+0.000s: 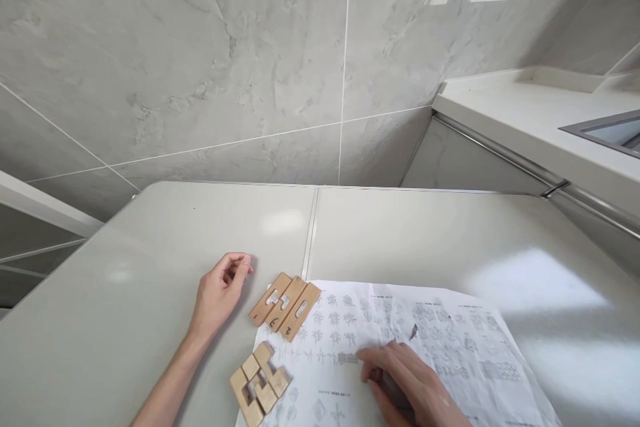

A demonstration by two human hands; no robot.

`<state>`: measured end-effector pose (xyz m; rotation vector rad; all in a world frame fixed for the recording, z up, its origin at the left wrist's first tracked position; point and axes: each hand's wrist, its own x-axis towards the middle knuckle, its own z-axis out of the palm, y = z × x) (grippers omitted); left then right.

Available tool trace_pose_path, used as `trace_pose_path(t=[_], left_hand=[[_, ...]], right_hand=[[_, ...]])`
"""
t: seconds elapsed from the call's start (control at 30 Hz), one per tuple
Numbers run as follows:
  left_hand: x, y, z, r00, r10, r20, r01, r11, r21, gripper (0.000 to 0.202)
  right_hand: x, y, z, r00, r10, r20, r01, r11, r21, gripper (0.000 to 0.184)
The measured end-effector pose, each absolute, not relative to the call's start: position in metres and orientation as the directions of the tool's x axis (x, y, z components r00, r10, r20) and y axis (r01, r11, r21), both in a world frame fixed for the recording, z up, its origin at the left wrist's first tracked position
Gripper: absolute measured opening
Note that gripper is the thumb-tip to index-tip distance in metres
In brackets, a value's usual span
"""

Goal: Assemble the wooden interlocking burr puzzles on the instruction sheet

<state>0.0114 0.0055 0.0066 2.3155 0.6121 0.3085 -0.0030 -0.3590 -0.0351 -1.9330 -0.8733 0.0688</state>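
Observation:
My left hand (220,293) rests on the pale table (400,233) with its fingers loosely curled and nothing in it, just left of three flat notched wooden bars (285,305) lying side by side. My right hand (407,383) lies flat, fingers stretched out, on a printed instruction sheet (450,340) full of small diagrams. A cluster of interlocked wooden puzzle pieces (260,383) sits at the sheet's lower left corner, between my two arms.
A seam (311,233) runs down the middle of the table. Grey marble-look wall tiles (225,60) rise behind it. A white counter (540,120) with a recessed sink (610,130) stands to the right.

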Motion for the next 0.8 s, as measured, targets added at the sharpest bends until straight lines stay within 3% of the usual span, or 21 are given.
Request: trace_pose_path(t=[0.8], left_hand=[[0.0122, 0.006, 0.0085, 0.871, 0.482, 0.094, 0.299, -0.672, 0.678, 0.04]], right_hand=[[-0.0024, -0.3587, -0.0355, 0.723, 0.606, 0.331, 0.569, -0.252, -0.782, 0.033]])
